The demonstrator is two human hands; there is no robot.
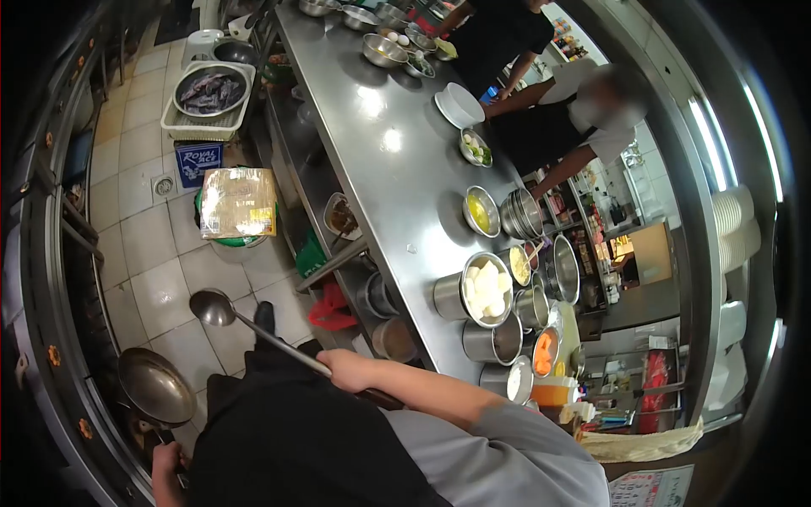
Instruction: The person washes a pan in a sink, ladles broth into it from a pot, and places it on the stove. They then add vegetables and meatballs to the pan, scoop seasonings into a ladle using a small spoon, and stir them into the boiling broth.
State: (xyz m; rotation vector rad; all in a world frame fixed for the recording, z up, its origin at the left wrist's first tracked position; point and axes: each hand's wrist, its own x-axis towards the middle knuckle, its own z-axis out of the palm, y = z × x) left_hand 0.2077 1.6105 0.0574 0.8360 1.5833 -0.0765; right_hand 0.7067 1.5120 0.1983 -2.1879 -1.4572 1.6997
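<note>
A ladle (214, 308) in the right hand (345, 370), a wok (157, 387) in the left hand (168, 462).
The right hand is closed around the ladle's long handle, its bowl hanging over the tiled floor (157, 296), apart from the wok; the left hand is clamped on the wok's handle at the lower left, beside the stove side of the aisle. On the steel worktop (380, 160) to the right stand a pot of pale chunks (486, 291), a bowl of yellow liquid (482, 213) and a container of orange pieces (544, 353). Two people (541, 131) (494, 38) stand across it. A cardboard sheet (239, 203) lies near a blue box (198, 162).
</note>
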